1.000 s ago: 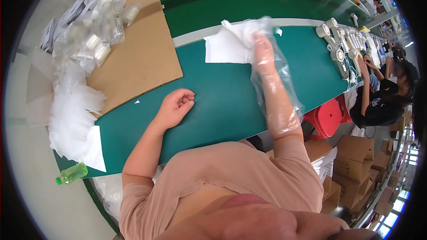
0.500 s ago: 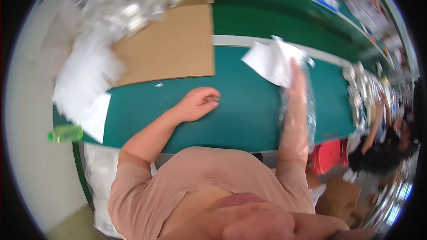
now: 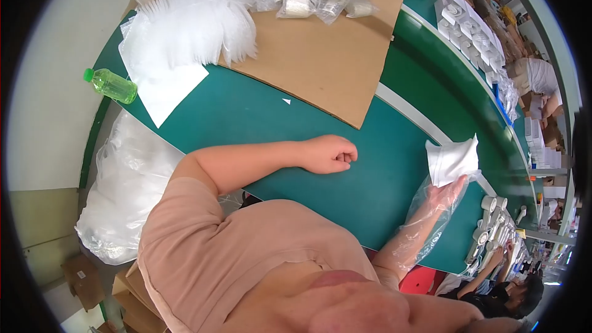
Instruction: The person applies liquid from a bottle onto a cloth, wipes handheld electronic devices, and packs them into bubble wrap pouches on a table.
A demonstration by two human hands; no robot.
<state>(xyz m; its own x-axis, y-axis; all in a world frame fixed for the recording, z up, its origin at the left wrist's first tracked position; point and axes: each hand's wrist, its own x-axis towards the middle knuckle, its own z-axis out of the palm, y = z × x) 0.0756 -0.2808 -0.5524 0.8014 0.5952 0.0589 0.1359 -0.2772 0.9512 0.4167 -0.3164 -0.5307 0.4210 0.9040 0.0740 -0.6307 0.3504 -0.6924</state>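
My left hand (image 3: 328, 155) rests on the green tabletop (image 3: 265, 123), its fingers curled in and nothing visible in them. On the right, my right hand (image 3: 448, 190) grips a folded white sheet (image 3: 452, 159), held upright near the table's back edge. A clear plastic bag (image 3: 425, 222) hangs loosely around that hand and forearm. Whether the sheet is paper or thin foam I cannot tell.
Brown cardboard (image 3: 314, 61) lies at the back with several bagged white items (image 3: 300, 5). Left of it are a fanned pile of white sheets (image 3: 185, 24) and a green bottle (image 3: 114, 86). White devices (image 3: 487, 231) line the right end, near another person (image 3: 509, 296).
My view has turned, so the table now runs slantwise. The right hand still holds the white sheet, which now looks more compactly folded. My left hand stays curled on the table.
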